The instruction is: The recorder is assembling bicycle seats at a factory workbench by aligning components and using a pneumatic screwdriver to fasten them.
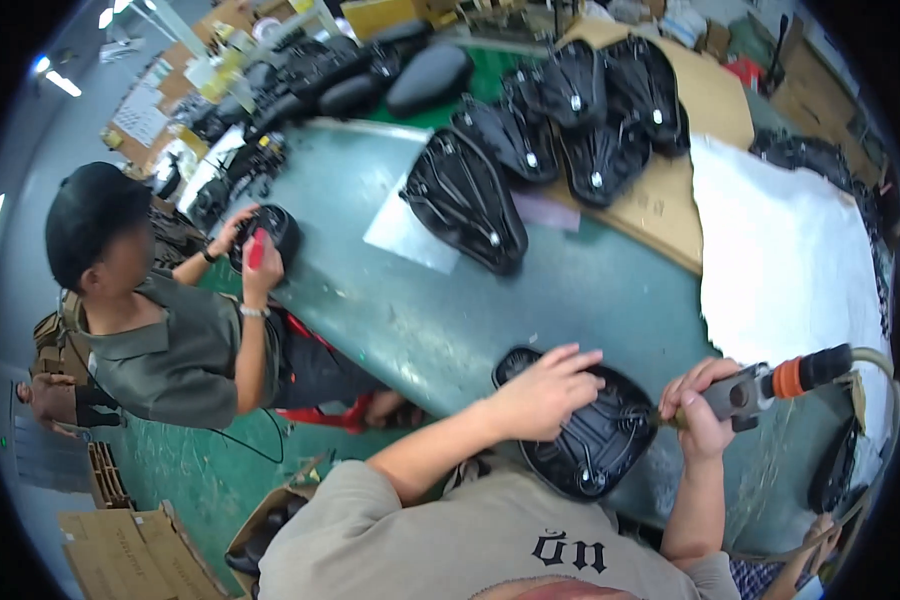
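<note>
Left hand of mine lies across the black seat, near its thin end, fingers a bit spread. Right hand wraps round a grey tool that points left at the seat's wide part — I can't tell if its tip touches. The seat sits upside down at the table's near edge, mostly between my hands — its long way runs from far left to near right.

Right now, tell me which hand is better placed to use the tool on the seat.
Probably the right hand: it grips the tool, which points toward the seat. The left hand lies on the seat, better placed to steady it.
</note>
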A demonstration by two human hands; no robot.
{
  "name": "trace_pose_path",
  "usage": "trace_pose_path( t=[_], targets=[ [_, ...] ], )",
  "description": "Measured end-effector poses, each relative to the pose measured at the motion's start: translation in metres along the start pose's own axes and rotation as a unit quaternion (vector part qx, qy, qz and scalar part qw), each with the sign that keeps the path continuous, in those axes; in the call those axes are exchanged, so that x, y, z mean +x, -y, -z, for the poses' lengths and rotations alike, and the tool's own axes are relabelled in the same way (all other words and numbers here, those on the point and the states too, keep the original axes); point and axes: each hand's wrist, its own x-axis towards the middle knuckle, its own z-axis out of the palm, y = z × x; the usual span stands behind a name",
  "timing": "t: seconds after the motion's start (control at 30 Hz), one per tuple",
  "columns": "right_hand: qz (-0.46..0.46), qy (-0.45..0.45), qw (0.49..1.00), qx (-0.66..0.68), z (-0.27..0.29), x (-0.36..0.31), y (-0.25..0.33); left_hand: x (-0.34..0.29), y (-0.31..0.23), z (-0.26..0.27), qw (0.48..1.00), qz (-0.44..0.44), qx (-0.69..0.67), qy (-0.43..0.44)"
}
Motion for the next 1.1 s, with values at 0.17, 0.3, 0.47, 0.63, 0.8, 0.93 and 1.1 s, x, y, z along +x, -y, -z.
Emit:
trace_pose_path(
  t=[0.17, 0.3, 0.47, 0.63, 0.8, 0.93, 1.1],
  targets=[
    [-0.028, -0.007, 0.999, -0.017, -0.013, -0.005, 0.015, -0.006, -0.012, 0.004, 1.0, 0.009, -0.005, 0.022],
    [0.033, -0.004, 0.999, 0.009, -0.001, -0.014, 0.035, -0.013, -0.013, 0.004, 0.999, 0.022, -0.01, 0.023],
    [0.112, -0.016, 0.993, -0.023, 0.028, -0.018, 0.053, -0.018, -0.009, 0.0, 1.0, 0.017, -0.013, -0.012],
    [0.114, -0.077, 0.977, -0.16, 0.078, -0.021, 0.023, -0.056, -0.018, 0.017, 0.976, 0.129, 0.064, -0.166],
    [0.064, -0.111, 0.974, -0.188, 0.096, -0.022, -0.004, -0.113, 0.007, 0.043, 0.803, 0.396, 0.071, -0.439],
    [0.039, -0.122, 0.972, -0.199, 0.099, -0.018, -0.019, -0.153, 0.053, 0.077, 0.62, 0.552, 0.102, -0.548],
    [0.021, -0.075, 0.977, -0.196, 0.093, -0.014, -0.022, -0.177, 0.1, 0.096, 0.67, 0.556, 0.214, -0.442]
  ],
)
